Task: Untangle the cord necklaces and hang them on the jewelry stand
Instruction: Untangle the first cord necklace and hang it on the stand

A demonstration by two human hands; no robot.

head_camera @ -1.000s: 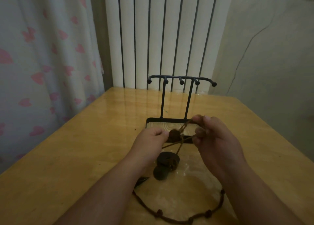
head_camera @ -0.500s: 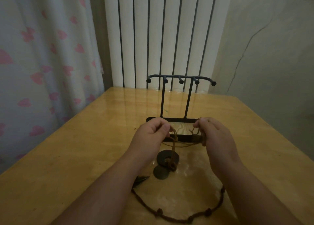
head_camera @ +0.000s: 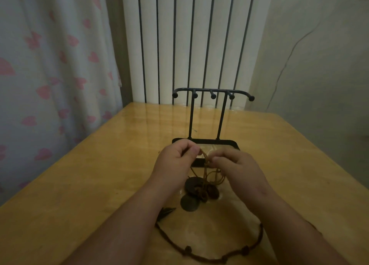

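The left hand (head_camera: pixel 176 161) and right hand (head_camera: pixel 238 167) meet just in front of the stand (head_camera: pixel 220 117), low over the table (head_camera: pixel 95 184). Each has its fingers curled, with thumb and forefinger pinching the thin tan cords (head_camera: pixel 205 165) at a knot between them. The hands cover the front of the stand's tray base and hide where the cords run inside the fists.

From the knot the cords drop in slack loops to three dark discs (head_camera: pixel 191 184) lying bunched on the table, a tangle of brown cord on top of them. A darker beaded cord (head_camera: pixel 187 249) curves across the near table between the forearms, and its ends pass under them. A small dark pointed piece (head_camera: pixel 165 211) lies by the left wrist.

Behind the table stand a white radiator (head_camera: pixel 183 34), a heart-print curtain (head_camera: pixel 50 64) on the left and a pale wall (head_camera: pixel 323 74) on the right.
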